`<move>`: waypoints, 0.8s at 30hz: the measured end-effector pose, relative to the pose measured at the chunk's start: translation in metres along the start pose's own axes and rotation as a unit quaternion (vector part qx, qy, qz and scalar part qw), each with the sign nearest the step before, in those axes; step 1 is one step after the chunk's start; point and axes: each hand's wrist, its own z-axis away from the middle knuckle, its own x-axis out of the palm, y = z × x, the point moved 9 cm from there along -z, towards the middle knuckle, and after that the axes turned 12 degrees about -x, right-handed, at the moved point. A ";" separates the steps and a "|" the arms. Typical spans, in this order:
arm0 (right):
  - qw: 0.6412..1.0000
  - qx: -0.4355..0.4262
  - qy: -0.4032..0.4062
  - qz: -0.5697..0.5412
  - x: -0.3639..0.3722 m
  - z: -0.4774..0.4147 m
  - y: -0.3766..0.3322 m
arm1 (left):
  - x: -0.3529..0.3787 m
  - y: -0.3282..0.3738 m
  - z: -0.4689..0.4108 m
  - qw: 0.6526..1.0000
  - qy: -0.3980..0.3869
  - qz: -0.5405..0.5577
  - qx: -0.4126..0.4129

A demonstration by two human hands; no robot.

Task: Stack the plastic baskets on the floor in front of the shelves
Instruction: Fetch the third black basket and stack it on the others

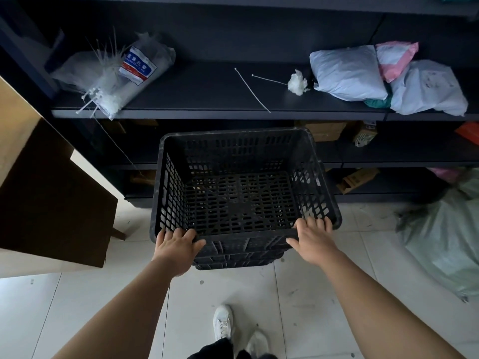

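A black plastic basket (241,177) with slotted walls stands in front of the dark shelves, nested on top of other black baskets (238,260) whose rims show just beneath its near edge. My left hand (176,244) grips the near rim at its left corner. My right hand (313,237) grips the same rim at its right corner, fingers curled over the edge. The top basket is empty inside. How many baskets lie under it is hidden.
A big open cardboard box (51,190) stands close on the left. A pale green sack (445,242) lies on the tiled floor (298,307) at right. The shelf (207,112) above holds a bag of cable ties (116,76) and several parcels (388,79). My shoes (223,322) are below.
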 end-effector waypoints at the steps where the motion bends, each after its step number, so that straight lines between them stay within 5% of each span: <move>1: 1.000 0.000 -0.002 0.000 0.000 -0.001 0.001 | 0.000 0.001 0.000 1.000 -0.005 0.002 -0.002; 9: 0.997 -0.051 0.062 0.020 0.003 0.003 -0.014 | 0.006 0.004 0.004 0.999 0.022 0.011 -0.025; 18: 0.997 -0.039 0.055 -0.045 -0.013 0.010 -0.012 | -0.007 0.010 0.004 0.999 -0.044 0.006 -0.014; 24: 0.971 -0.039 0.190 -0.142 -0.064 0.033 -0.012 | -0.072 0.050 0.016 0.995 0.021 0.067 0.073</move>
